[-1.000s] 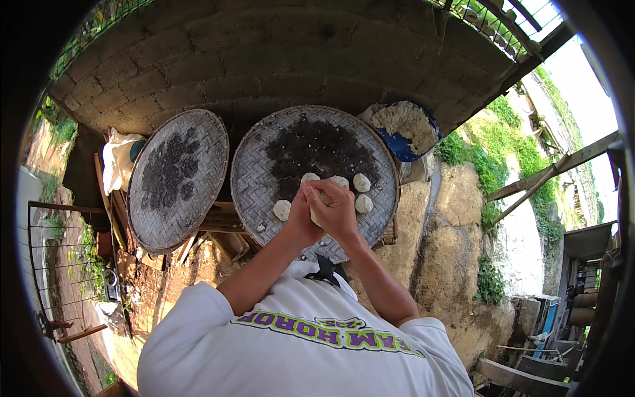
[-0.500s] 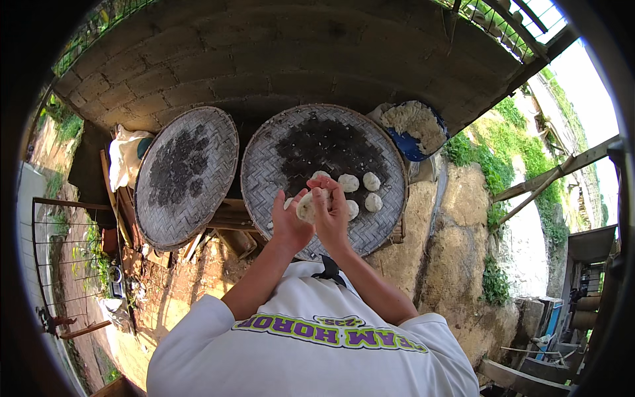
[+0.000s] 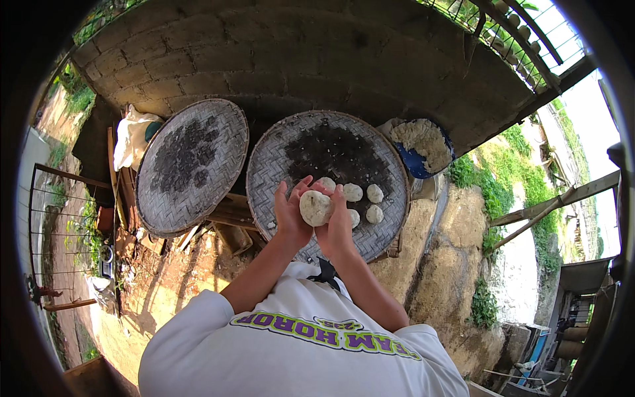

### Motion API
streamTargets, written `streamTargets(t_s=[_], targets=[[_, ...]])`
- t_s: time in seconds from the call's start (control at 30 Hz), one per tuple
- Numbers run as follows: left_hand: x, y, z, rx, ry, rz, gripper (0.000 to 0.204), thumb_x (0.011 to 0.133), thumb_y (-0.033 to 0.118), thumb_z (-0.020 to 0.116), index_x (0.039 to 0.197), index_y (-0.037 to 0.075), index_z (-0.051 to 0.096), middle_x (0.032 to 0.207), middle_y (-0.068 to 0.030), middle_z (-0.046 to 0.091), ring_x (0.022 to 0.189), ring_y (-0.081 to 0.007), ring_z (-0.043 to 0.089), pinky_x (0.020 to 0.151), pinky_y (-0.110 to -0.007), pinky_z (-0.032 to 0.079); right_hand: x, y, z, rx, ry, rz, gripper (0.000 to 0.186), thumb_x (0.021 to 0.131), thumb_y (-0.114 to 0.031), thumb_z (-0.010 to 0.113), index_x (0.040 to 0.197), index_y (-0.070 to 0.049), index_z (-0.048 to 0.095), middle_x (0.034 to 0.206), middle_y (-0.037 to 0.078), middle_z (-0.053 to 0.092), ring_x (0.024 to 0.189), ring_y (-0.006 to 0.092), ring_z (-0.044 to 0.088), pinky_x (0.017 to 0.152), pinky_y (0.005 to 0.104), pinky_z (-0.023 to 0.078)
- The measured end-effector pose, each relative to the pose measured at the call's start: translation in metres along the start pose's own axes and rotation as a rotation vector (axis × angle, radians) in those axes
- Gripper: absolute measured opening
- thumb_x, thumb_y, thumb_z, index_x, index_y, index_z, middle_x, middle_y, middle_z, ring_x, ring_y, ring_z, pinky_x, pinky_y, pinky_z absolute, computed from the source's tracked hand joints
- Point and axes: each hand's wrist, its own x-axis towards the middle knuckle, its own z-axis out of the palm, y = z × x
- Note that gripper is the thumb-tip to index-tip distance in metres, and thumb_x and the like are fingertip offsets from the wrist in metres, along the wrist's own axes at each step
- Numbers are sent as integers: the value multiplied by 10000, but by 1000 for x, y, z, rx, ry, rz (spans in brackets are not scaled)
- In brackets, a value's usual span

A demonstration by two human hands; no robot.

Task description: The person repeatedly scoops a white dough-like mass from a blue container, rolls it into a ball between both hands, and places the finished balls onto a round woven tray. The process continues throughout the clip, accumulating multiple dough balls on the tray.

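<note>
A pale, rounded ball of dough-like mash rests between my two cupped hands, above the near part of a round woven bamboo tray. My left hand wraps its left side, the fingers pointing away from me. On the other side, my right hand curves round it, thumb and fingers against the lump. Several similar balls lie on the tray just beyond and right of my hands, among them one ball and another ball. My right hand partly covers one of them. A dark, damp-looking patch marks the tray's middle.
A second woven tray leans tilted to the left, beside a white sack. At the far right of my tray stands a blue basin of crumbly off-white mash. A block wall rises behind.
The ball has turned between my hands and now shows more of its face. My right hand has shifted from over it to its right side, and the fingers have opened round it.
</note>
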Motion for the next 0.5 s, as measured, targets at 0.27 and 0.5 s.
streamTargets(t_s=[0.27, 0.5], targets=[[-10, 12, 8, -10, -237, -245, 597, 1052, 531, 364, 1413, 84, 529, 1419, -130, 582, 1327, -299, 554, 1147, -473, 431, -4, -23, -11, -1114, -232, -781, 463, 947, -244, 724, 1352, -36, 637, 1198, 157, 691, 1136, 246, 647, 1013, 329, 477], [-6, 4, 4, 36, -228, -238, 666, 1068, 580, 287, 1413, 58, 514, 1383, -146, 598, 1345, -279, 542, 1182, -484, 390, 4, -20, -16, -647, -203, -541, 417, 1077, -361, 534, 1248, -11, 683, 1223, 114, 690, 1149, 169, 612, 991, 336, 490]])
